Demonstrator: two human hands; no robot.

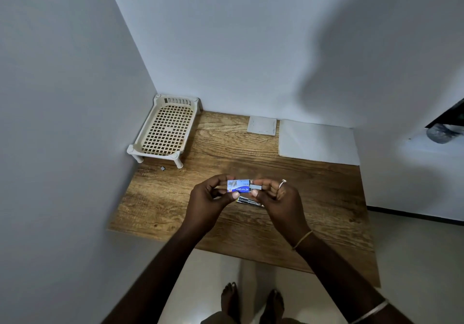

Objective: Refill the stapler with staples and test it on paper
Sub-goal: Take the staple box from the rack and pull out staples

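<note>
My left hand point(212, 198) holds a small blue staple box point(238, 186) above the middle of the wooden table point(175, 205). Fingers and thumb of my right hand point(276, 198) pinch a grey strip of staples point(257, 187) at the box's right end. The stapler point(249, 201) lies on the table just under my hands, mostly hidden by them. A large white sheet of paper point(317, 141) and a smaller square sheet point(262, 126) lie flat at the table's far side by the wall.
A cream plastic lattice rack point(165, 129) on short legs stands in the far left corner against the walls. A tiny grey scrap point(163, 169) lies in front of it. Walls close off the left and far sides; my bare feet point(251, 301) show below the table's near edge.
</note>
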